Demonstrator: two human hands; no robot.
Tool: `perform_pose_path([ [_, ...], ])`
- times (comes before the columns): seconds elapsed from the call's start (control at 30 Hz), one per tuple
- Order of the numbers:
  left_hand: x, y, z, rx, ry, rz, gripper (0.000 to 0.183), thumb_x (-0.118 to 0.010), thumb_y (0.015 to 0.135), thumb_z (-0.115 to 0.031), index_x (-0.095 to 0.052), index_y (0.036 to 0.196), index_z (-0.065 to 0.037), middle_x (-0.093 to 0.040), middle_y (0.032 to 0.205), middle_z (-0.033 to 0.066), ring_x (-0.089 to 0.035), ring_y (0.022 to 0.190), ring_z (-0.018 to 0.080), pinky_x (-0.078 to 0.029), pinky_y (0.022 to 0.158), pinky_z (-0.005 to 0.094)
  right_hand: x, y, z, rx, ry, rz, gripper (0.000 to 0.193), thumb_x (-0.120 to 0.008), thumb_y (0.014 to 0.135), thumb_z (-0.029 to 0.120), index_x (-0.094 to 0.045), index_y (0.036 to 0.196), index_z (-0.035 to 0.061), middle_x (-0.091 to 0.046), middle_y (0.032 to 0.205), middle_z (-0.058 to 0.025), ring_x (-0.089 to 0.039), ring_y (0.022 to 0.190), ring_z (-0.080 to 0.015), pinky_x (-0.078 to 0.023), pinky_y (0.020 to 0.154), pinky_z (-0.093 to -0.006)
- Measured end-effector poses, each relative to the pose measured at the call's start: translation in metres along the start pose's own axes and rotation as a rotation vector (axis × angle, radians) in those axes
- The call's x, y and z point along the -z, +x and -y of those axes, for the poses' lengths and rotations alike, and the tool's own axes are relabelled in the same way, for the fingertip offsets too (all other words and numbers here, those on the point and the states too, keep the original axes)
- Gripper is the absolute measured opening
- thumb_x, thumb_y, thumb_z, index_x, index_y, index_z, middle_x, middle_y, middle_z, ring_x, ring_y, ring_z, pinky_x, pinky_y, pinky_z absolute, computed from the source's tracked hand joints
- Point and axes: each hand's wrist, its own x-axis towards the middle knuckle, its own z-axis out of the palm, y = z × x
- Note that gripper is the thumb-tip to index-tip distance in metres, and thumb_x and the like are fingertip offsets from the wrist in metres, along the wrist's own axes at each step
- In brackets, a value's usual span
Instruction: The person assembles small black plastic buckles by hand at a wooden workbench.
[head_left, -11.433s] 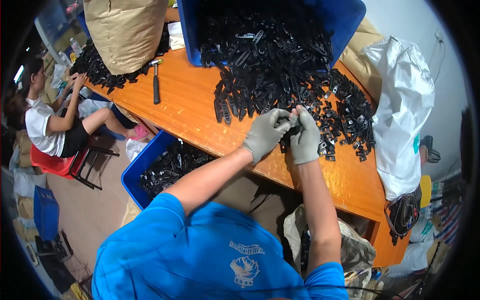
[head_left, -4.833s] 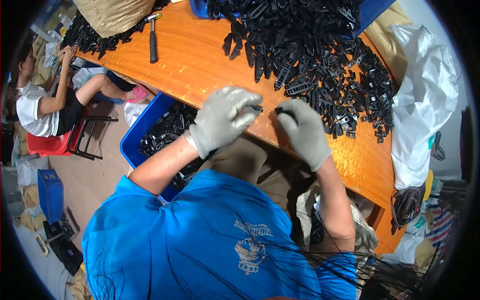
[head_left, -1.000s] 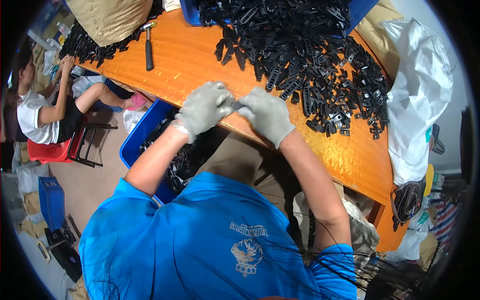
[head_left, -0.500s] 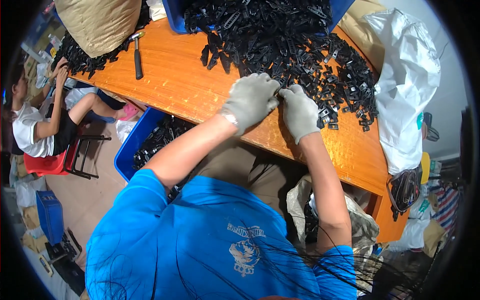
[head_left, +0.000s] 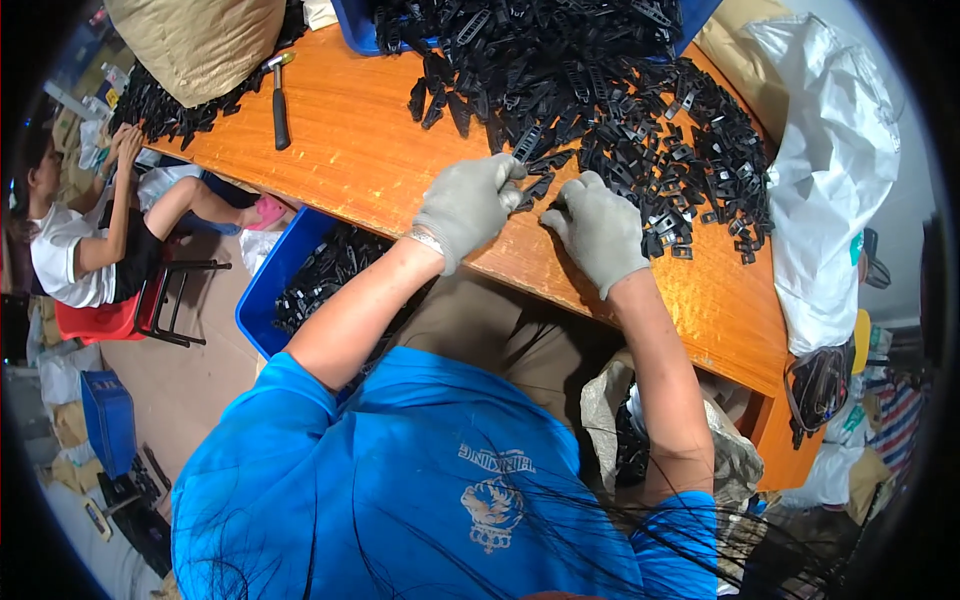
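Co-worker: a person (head_left: pixel 75 245) in a white top sat on a red chair (head_left: pixel 105 315) at the far left, hands up at the table's end.
Sack: a coarse tan woven sack (head_left: pixel 200 40) slumped on the table's left end, with black parts heaped around its foot.
Hammer: a hammer (head_left: pixel 279 100) with a black grip and metal head lay flat on bare wood, well apart from the hands.
Bin: a blue plastic bin (head_left: pixel 275 290) stood on the floor below the table edge, holding black parts.
Table: glossy orange wood (head_left: pixel 370 150), its edge curving in the lens.
Left hand: in a grey knitted glove (head_left: pixel 468 205), fingers closed on a small black plastic clip (head_left: pixel 532 186) at the near edge of the pile.
Right hand: in a matching glove (head_left: pixel 600 228), just beside the left, fingertips pinched at the clip's other end; whether they gripped it could not be told.
Pile: flat, slotted black plastic clips (head_left: pixel 620 110) spilled thickly across the table from a blue crate (head_left: pixel 365 25).
Bag: a crinkled white plastic bag (head_left: pixel 830 190) hung at the far right.
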Motion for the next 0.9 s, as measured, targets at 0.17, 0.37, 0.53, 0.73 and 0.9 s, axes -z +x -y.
perform_pose_path([
  [0.17,0.020,0.001,0.000,0.151,0.125,0.107,0.027,-0.076,0.099,-0.018,-0.076,0.125,-0.012,-0.079,0.106,0.0144,-0.075,0.102,0.0373,-0.060,0.089,0.0476,0.006,0.001,0.002,-0.089,0.107,0.036,0.035,-0.084,0.091,0.040,-0.075,0.098,0.0073,-0.071,0.108,-0.0149,-0.076,0.093,-0.0364,-0.061,0.082,-0.0487],
  [0.37,0.022,0.004,0.000,-0.417,0.369,0.049,0.032,-0.074,0.098,-0.019,-0.077,0.130,-0.023,-0.071,0.129,0.0085,-0.069,0.118,0.0334,-0.058,0.094,0.0450,-0.002,-0.007,-0.011,-0.046,0.261,-0.072,0.020,-0.080,0.093,0.027,-0.078,0.106,0.0116,-0.072,0.114,-0.0135,-0.075,0.095,-0.0376,-0.061,0.084,-0.0493],
  [0.53,0.010,0.022,0.018,-0.687,0.474,0.085,0.030,-0.071,0.100,-0.027,-0.077,0.130,-0.030,-0.067,0.136,0.0069,-0.066,0.122,0.0320,-0.059,0.096,0.0455,-0.003,-0.006,-0.008,0.016,0.175,0.052,0.020,-0.076,0.094,0.019,-0.078,0.114,0.0153,-0.070,0.116,-0.0137,-0.074,0.098,-0.0383,-0.061,0.087,-0.0496],
  [0.73,0.026,0.011,0.010,-0.693,0.545,0.109,0.022,-0.070,0.099,-0.024,-0.077,0.119,-0.021,-0.067,0.136,0.0087,-0.066,0.121,0.0315,-0.059,0.094,0.0451,0.002,-0.013,0.001,0.028,0.174,0.033,0.023,-0.078,0.094,0.019,-0.077,0.117,0.0157,-0.068,0.115,-0.0130,-0.074,0.097,-0.0385,-0.062,0.085,-0.0496],
  [0.9,0.043,-0.005,0.005,-0.565,0.641,0.160,0.010,-0.072,0.094,-0.019,-0.074,0.101,-0.013,-0.069,0.128,0.0096,-0.067,0.118,0.0314,-0.058,0.092,0.0456,-0.007,-0.013,0.000,0.111,0.227,-0.006,0.018,-0.081,0.093,0.022,-0.079,0.110,0.0167,-0.069,0.112,-0.0096,-0.074,0.096,-0.0351,-0.061,0.082,-0.0487],
])
